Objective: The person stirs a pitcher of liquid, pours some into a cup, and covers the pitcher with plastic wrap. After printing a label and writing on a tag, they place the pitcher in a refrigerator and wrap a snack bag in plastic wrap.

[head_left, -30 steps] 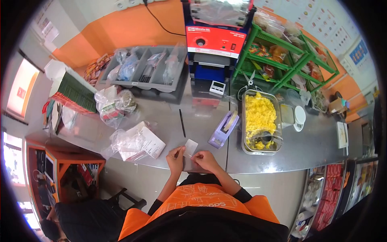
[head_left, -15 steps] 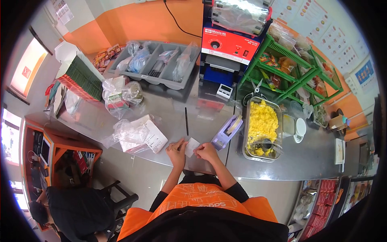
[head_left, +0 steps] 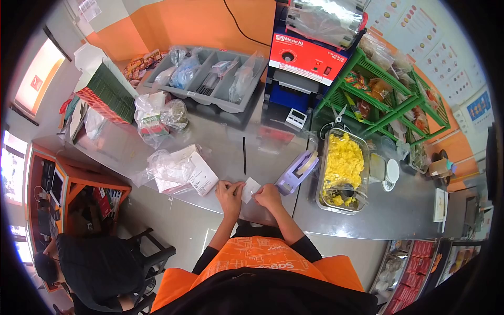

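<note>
A small white paper (head_left: 250, 189) lies between my two hands near the front edge of the steel table. My left hand (head_left: 229, 196) is closed at the paper's left side, with the fingers drawn together on its edge. On the right side, my right hand (head_left: 267, 196) pinches the paper's edge. Above the paper lies a thin black stick (head_left: 244, 156). A purple tape dispenser (head_left: 296, 172) stands just right of my right hand. Left of my left hand are white papers (head_left: 202, 176) partly under clear plastic.
A glass tray of yellow food (head_left: 342, 163) stands on the right. Behind are a grey compartment bin (head_left: 231, 109), a red and blue sealing machine (head_left: 304, 55) and green baskets (head_left: 367, 100). A person in black (head_left: 100, 273) sits at lower left.
The view has shifted slightly, so the table's objects sit a little differently in the frame. Both hands remain at the small paper with nearly the same hold.
</note>
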`<state>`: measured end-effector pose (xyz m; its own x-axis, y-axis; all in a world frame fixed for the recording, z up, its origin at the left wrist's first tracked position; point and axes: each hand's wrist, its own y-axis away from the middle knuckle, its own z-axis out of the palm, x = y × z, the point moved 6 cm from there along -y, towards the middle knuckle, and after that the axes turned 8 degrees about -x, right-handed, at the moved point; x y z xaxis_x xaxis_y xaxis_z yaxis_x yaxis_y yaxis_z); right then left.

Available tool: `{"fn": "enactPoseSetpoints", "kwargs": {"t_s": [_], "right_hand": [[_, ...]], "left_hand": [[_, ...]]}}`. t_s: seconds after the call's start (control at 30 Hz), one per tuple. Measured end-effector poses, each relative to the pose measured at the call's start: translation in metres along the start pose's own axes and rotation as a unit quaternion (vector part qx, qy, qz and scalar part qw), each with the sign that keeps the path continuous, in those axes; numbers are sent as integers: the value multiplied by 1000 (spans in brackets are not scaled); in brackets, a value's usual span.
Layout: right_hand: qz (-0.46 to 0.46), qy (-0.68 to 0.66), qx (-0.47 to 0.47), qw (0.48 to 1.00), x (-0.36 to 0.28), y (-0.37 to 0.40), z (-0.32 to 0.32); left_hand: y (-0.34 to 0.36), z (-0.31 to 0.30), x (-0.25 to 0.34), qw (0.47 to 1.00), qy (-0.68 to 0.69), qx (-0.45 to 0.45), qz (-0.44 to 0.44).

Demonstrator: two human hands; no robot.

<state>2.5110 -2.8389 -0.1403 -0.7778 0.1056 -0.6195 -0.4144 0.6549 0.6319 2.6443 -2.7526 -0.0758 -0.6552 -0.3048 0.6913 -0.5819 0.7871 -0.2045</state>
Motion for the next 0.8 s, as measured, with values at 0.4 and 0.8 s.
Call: {"fn": "enactPoseSetpoints", "kwargs": {"t_s": [0.4, 0.8], "right_hand": [[-14, 48, 7, 999, 0, -9, 4], [-171, -379, -155, 896, 26, 123, -33]], "left_hand": [[-1, 2, -4, 999, 32, 0, 21], [29, -27, 56, 890, 389, -225, -78]]}}
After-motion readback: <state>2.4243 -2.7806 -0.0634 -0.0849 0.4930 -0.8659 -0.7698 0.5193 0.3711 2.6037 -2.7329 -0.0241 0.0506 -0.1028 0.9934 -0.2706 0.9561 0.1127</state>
